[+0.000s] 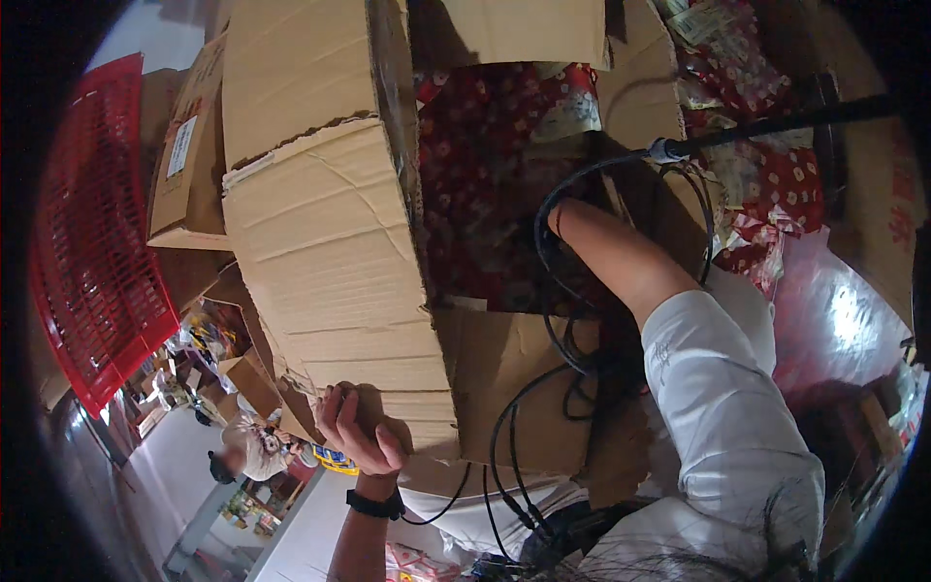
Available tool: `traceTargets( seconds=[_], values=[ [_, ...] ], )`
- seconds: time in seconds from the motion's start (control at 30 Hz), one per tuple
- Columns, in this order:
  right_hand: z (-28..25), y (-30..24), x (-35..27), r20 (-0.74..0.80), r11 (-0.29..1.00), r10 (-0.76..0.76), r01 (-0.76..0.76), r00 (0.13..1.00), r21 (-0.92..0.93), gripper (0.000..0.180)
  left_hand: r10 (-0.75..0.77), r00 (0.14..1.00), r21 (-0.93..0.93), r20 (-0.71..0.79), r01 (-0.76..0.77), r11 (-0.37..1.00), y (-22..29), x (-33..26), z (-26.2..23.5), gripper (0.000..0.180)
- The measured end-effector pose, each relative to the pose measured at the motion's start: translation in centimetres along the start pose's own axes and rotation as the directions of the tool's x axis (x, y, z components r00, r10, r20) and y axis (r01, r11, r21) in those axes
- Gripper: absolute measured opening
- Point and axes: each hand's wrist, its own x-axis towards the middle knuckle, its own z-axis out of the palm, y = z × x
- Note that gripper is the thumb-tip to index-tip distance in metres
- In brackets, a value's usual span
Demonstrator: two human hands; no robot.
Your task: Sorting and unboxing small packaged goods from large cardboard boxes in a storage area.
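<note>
A large open cardboard box stands before me, its long flap (339,252) folded out to the left. My left hand (359,427) is closed at that flap's lower edge, its fingers curled and the thumb apart from them. My right forearm (630,257) reaches into the box's dark opening. Shadow and black cables (545,242) hide the right hand, so what it touches does not show. Inside the box lies dark red material with a pale pattern (480,145). Another cardboard flap (524,388) hangs at the near side.
More red patterned material (786,184) fills a box at the right, beside a shiny pinkish plastic sheet (834,310). A red plastic basket (102,233) and another carton (189,145) stand at the left. Farther off at the lower left is another person (262,451).
</note>
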Motion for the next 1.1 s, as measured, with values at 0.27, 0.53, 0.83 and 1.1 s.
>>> traceTargets(
  seconds=[0.27, 0.53, 0.83, 1.1],
  values=[
    [0.1, -0.7, -0.6, 0.019, 1.0, -0.017, 0.017, 1.0, 0.013, 0.03, -0.012, 1.0, 0.005, 0.003, 0.012, 1.0, 0.3, 0.2, 0.0, 0.055],
    [0.5, -1.3, -0.8, 0.032, 1.0, -0.023, 0.023, 0.999, 0.02, 0.031, -0.013, 1.0, -0.002, -0.002, 0.013, 1.0, 0.2, 0.0, -0.1, 0.055],
    [-1.9, -3.6, -2.2, 0.048, 0.998, -0.066, 0.066, 0.997, 0.003, 0.033, 0.08, 0.997, 0.043, -0.024, -0.079, 0.996, 0.1, 0.3, -0.2, 0.055],
    [-13.3, -9.9, -11.0, 0.051, 0.992, -0.124, 0.122, 0.991, 0.042, 0.034, 0.135, 0.973, 0.035, -0.185, -0.13, 0.991, 0.3, 0.8, 0.3, 0.05]
  ],
)
